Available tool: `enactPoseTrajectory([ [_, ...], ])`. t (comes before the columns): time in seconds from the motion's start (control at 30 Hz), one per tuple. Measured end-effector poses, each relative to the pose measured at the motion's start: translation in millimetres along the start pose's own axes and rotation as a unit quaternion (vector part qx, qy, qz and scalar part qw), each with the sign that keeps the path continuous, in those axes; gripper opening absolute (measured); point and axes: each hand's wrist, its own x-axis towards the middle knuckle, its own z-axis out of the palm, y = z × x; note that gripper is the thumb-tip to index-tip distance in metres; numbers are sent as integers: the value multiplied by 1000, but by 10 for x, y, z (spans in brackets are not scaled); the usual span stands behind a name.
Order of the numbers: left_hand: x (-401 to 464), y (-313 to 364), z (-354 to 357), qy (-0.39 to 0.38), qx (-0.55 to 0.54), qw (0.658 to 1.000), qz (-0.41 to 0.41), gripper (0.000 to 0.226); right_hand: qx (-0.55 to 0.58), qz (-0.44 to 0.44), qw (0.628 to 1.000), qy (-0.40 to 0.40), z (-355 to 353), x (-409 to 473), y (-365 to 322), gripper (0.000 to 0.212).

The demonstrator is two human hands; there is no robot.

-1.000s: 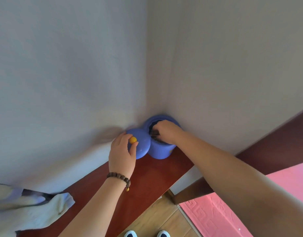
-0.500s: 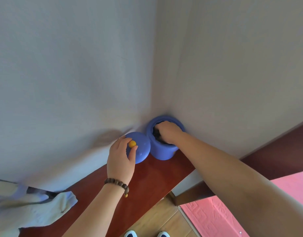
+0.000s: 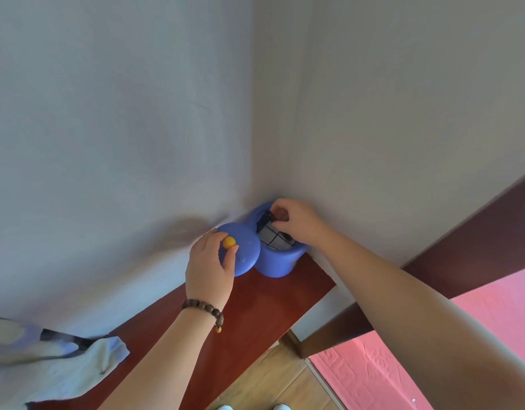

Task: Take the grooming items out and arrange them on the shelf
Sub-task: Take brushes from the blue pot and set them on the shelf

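A blue round jar (image 3: 277, 263) stands open in the wall corner at the far end of a reddish-brown wooden shelf (image 3: 255, 309). My left hand (image 3: 209, 263) holds the jar's blue lid (image 3: 245, 255) by its yellow knob (image 3: 229, 242), tilted just left of the jar. My right hand (image 3: 294, 221) is at the jar's mouth, fingers pinched on a small dark item (image 3: 277, 216) at the rim. Inside the jar a white piece with a black grid pattern (image 3: 271, 238) shows; what else is inside is hidden.
A pale cloth (image 3: 48, 362) lies bunched on the shelf's near left end. Two grey walls meet behind the jar. Below the shelf are a wooden floor (image 3: 273, 383), a pink mat (image 3: 382, 362) and a dark wooden rail (image 3: 474, 229) to the right.
My right hand has risen from deep in the jar to its rim, now pinching a small dark item, and the jar's gridded contents show. The lid has barely moved.
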Motion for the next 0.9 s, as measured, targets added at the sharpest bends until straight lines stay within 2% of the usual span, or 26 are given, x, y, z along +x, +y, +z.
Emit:
enactPoseTrajectory([
  [0.23, 69, 115, 26, -1, 2, 999, 32, 20, 112, 3, 987, 112, -291, -200, -164, 19],
  [0.43, 230, 286, 127, -25, 10, 996, 86, 16, 182, 40, 961, 204, -402, -505, -115, 16],
  [0.6, 492, 455, 382, -72, 46, 988, 130, 22, 231, 58, 944, 230, -391, -754, 33, 31],
  [0.9, 555, 502, 660, -154, 117, 972, 133, 29, 236, 81, 943, 219, -310, -995, 123, 30],
])
